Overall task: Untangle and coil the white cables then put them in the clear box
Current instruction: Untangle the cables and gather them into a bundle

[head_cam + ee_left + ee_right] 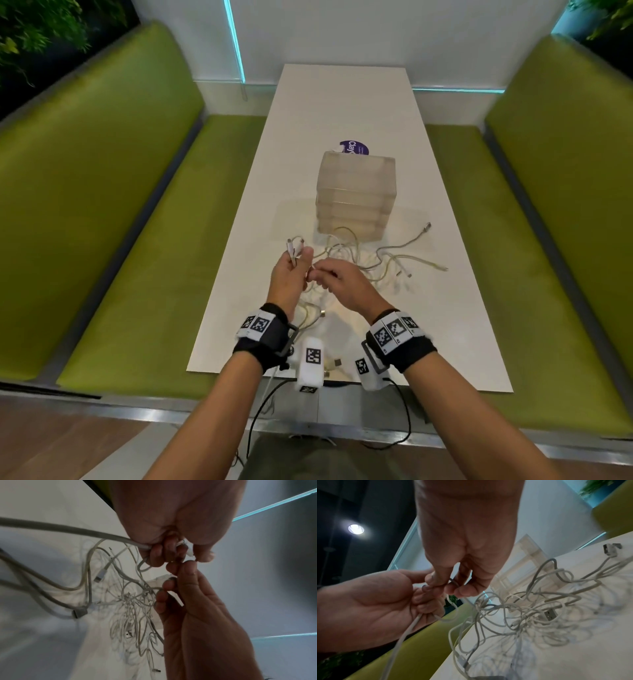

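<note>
White, thin, bendy cables [356, 260] lie in one messy heap on the long white table [342, 102]; I can see their little metal plugs poking out at the edges; the heap sits just in front of the see-through plastic box with ribbed sides [356, 195], so the box is close by for later.

My left hand [289, 274] is up off the table, and its fingers [155, 555] are curled tight round a cable; two small plug ends stick up above the thumb in the head view; I think I hold them high so they stay out of the heap and do not slip back in.

My right hand [342, 284] is right beside the left, nearly touching it; its thumb and first finger [435, 578] pinch a thin loop of cable near the left fingers; the other fingers are bent loosely; I think this hand is picking one strand free while the left keeps the ends still.

From both hands the cable hangs down into the heap, so it is not free yet; nothing is coiled and nothing is in the box that I can see; the job looks like it is near the start.

A purple round sticker [354, 148] peeks out behind the box; green padded benches [113, 222] run along both sides of the table.
</note>
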A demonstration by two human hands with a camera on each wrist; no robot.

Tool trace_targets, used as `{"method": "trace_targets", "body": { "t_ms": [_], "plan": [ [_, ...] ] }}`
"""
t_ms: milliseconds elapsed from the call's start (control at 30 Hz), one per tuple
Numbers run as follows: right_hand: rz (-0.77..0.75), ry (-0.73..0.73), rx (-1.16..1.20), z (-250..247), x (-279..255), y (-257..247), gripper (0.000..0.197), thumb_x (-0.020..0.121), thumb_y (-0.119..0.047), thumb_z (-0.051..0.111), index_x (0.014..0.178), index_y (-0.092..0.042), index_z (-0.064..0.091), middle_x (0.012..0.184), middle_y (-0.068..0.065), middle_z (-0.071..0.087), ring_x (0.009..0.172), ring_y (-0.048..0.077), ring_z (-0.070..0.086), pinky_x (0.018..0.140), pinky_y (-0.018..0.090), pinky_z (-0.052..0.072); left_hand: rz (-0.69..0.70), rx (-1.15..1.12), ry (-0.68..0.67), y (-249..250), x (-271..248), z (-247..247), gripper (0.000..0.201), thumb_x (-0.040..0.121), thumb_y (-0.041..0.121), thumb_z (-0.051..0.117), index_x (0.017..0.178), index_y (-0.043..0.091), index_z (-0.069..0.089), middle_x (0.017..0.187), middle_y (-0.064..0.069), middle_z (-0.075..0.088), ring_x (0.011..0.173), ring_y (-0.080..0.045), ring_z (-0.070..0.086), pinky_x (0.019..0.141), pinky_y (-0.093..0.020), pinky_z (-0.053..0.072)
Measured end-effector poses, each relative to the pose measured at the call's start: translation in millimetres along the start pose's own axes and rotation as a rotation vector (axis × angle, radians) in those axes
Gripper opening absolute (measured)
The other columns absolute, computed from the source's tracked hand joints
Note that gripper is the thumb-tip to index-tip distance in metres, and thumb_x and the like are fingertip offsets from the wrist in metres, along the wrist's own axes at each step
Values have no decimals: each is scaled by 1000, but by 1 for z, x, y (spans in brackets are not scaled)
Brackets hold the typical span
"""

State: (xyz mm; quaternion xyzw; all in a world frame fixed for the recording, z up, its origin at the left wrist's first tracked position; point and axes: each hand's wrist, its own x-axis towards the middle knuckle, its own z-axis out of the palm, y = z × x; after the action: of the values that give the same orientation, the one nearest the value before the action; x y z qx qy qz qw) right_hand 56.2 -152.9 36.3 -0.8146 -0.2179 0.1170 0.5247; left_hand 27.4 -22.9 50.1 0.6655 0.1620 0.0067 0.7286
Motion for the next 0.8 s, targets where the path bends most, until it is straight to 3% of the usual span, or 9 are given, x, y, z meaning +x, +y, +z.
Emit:
{"method": "trace_targets", "body": {
  "t_ms": [67,167,233,300,400,467,600,667,800],
  "plan": [
    [-17,-8,-33,-1,1,1,14,91,-13,58,82,-10,69,73,-9,58,70,-1,53,67,12,40,-3,21,-5,2,2,3,23,97,31,51,89,12,61,46,13,46,45,-4,41,50,-18,38],
    [6,-19,-60,0,2,6,20,91,-19,59,78,-5,66,73,6,59,69,12,53,65,22,40,-24,-17,-45,4,4,2,28,98,32,49,78,16,60,45,13,40,51,-10,41,59,-26,40],
    [23,-36,-92,0,3,9,21,92,-20,58,76,-9,64,70,-1,54,63,2,47,59,15,35,-34,-55,-60,6,2,-1,30,98,33,49,75,16,58,48,12,35,51,-11,38,59,-26,38],
    [35,-53,-161,0,9,14,23,94,-21,54,79,-8,65,73,-3,53,65,0,46,61,15,33,-15,-80,-64,10,-1,-5,31,99,33,47,73,16,55,49,12,30,49,-8,30,55,-24,31],
    [50,-69,-276,-1,21,24,24,94,-21,54,77,-7,61,72,-3,48,71,13,45,63,21,34,32,-173,-60,21,-8,-13,33,100,30,42,71,15,51,49,12,24,47,-7,19,51,-25,19],
    [81,-56,-304,-4,28,34,24,94,-20,53,75,-8,59,77,2,49,75,18,47,68,29,35,57,-283,-41,35,-13,-20,34,101,28,39,71,15,48,49,12,25,46,-6,18,48,-21,18],
    [111,-2,-273,-13,36,43,23,96,-17,50,87,-6,67,85,7,53,81,21,51,73,30,36,159,-438,-1,62,-21,-39,31,102,24,36,74,15,46,49,13,32,45,-5,20,48,-21,17],
    [99,12,-277,-14,40,41,22,95,-15,51,88,-5,68,86,9,56,84,24,54,76,31,38,180,-363,81,62,-21,-47,31,102,26,38,74,16,48,50,13,31,47,-5,20,49,-22,17],
    [24,51,-287,-9,40,31,18,92,-14,56,87,-7,72,87,14,61,83,25,57,76,31,41,126,48,179,36,-8,-47,28,99,36,46,79,18,54,57,11,37,53,-6,33,56,-26,30]
  ]
}}
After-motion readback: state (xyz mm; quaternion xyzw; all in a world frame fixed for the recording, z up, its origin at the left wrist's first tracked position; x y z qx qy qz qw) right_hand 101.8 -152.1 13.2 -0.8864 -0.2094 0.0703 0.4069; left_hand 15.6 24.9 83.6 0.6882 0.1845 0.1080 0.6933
